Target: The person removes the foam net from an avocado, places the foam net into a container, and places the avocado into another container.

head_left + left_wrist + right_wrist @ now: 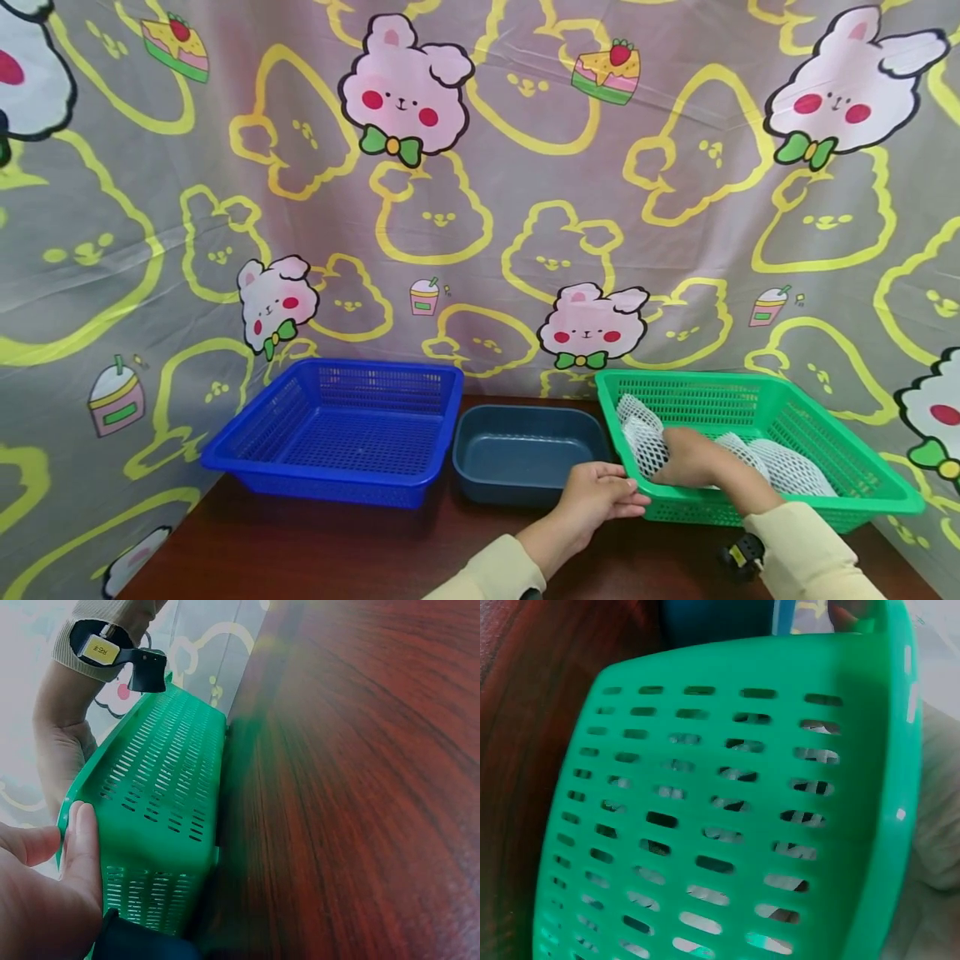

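Note:
At the near left corner of the green basket (783,503), my left hand (596,498) holds the rim. The left wrist view shows its thumb and a finger (82,832) on either side of that rim. My right hand (688,457) reaches down inside the basket, against a white foam net sleeve (643,446) at the left. Its fingertips are hidden, so I cannot tell whether it grips the sleeve. More white foam net (793,468) lies to the right of this hand. From the right wrist, the slotted basket wall (705,795) blocks the hand's work.
Left of the green basket, a dark blue-grey tub (525,417) stands close by. Farther left is a blue slotted basket (326,481). All stand on a dark red-brown wooden table (315,550), with a patterned cloth (510,183) hanging behind.

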A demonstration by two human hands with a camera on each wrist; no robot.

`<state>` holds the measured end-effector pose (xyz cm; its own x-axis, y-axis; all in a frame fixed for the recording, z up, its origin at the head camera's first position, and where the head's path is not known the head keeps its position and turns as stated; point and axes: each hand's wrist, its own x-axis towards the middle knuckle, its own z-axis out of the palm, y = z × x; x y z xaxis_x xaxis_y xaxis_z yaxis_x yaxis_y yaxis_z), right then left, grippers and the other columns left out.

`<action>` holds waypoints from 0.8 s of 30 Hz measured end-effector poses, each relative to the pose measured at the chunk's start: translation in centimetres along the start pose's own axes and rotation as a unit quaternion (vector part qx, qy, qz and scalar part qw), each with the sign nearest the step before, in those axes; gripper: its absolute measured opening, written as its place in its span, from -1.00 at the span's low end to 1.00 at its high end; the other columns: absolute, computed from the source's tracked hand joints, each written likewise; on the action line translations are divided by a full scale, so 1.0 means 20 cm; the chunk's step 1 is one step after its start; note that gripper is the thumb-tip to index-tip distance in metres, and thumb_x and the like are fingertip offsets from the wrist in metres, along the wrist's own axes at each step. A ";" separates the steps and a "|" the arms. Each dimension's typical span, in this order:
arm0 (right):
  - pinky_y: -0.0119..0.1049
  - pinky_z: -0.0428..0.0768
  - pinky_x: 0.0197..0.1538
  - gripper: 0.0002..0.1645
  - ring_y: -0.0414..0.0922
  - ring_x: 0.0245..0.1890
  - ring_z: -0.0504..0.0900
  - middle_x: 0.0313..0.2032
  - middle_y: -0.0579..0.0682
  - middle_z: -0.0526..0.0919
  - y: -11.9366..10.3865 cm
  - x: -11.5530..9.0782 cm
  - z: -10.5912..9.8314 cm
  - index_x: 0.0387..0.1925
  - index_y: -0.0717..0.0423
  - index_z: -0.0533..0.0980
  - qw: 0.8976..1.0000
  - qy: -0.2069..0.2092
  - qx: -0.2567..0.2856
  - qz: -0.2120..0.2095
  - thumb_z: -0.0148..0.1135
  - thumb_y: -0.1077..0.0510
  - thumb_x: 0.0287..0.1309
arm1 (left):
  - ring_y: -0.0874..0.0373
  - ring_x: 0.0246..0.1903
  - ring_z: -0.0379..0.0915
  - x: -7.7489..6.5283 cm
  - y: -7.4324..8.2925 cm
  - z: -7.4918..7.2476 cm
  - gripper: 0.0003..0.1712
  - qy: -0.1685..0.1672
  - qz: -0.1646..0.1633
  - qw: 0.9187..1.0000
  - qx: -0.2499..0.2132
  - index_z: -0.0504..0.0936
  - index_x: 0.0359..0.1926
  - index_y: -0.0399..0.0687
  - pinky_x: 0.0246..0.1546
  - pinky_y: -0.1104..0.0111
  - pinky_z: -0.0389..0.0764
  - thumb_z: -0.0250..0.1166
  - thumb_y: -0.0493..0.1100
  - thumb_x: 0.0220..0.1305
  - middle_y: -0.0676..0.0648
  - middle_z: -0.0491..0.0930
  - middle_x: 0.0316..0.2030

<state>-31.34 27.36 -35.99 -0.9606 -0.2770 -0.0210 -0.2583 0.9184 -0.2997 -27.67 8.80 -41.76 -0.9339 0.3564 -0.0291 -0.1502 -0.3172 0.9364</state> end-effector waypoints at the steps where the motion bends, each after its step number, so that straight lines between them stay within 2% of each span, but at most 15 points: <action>1: 0.07 0.52 -0.15 -0.28 0.13 -0.23 0.55 -0.24 0.23 0.57 0.00 0.00 -0.01 -0.11 0.56 0.41 1.000 0.001 0.009 0.002 0.48 0.06 -0.11 | -0.13 -0.28 0.67 0.00 0.00 0.00 -0.81 -0.001 0.000 1.000 0.002 0.48 -0.08 -0.38 -0.27 0.18 0.66 0.20 -0.47 0.28 -0.27 0.67 -0.35; 7: -0.11 0.48 -0.36 -0.32 -0.01 -0.41 0.45 -0.37 0.09 0.51 -0.01 -0.04 -0.07 -0.16 0.49 0.40 0.999 0.010 0.038 0.013 0.46 0.09 -0.22 | -0.16 -0.26 0.66 0.00 0.00 0.00 -0.78 -0.003 0.003 1.000 0.009 0.47 -0.06 -0.40 -0.27 0.17 0.66 0.19 -0.48 0.27 -0.27 0.66 -0.35; 12: -0.12 0.49 -0.37 -0.24 -0.02 -0.40 0.46 -0.35 0.09 0.51 -0.01 -0.06 -0.11 -0.11 0.51 0.38 0.999 0.021 0.041 0.013 0.46 0.06 -0.26 | -0.15 -0.28 0.67 0.01 0.01 0.00 -0.78 -0.002 -0.004 1.000 0.007 0.50 -0.06 -0.42 -0.27 0.17 0.66 0.20 -0.48 0.26 -0.24 0.65 -0.37; 19: -0.18 0.50 -0.45 -0.37 -0.07 -0.48 0.48 -0.42 0.04 0.51 0.00 -0.07 -0.12 -0.22 0.39 0.42 0.996 0.058 0.062 -0.016 0.48 0.08 -0.30 | -0.14 -0.25 0.67 0.00 0.03 -0.02 -0.82 -0.022 -0.017 0.999 0.017 0.53 -0.09 -0.39 -0.25 0.17 0.65 0.20 -0.46 0.28 -0.23 0.66 -0.35; 24: -0.15 0.55 -0.43 -0.25 -0.07 -0.44 0.53 -0.35 0.06 0.55 -0.01 -0.09 -0.14 -0.10 0.44 0.41 0.994 0.081 0.070 -0.027 0.52 0.05 -0.27 | -0.15 -0.21 0.66 -0.01 0.05 -0.04 -0.78 -0.047 -0.024 0.998 0.027 0.53 -0.04 -0.41 -0.22 0.17 0.64 0.20 -0.43 0.30 -0.25 0.68 -0.30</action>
<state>-29.76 28.48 -33.20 -0.9525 -0.2656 0.1493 -0.3044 0.8521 -0.4258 -27.76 7.77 -41.10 -0.8909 0.4521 -0.0442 -0.1744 -0.2506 0.9522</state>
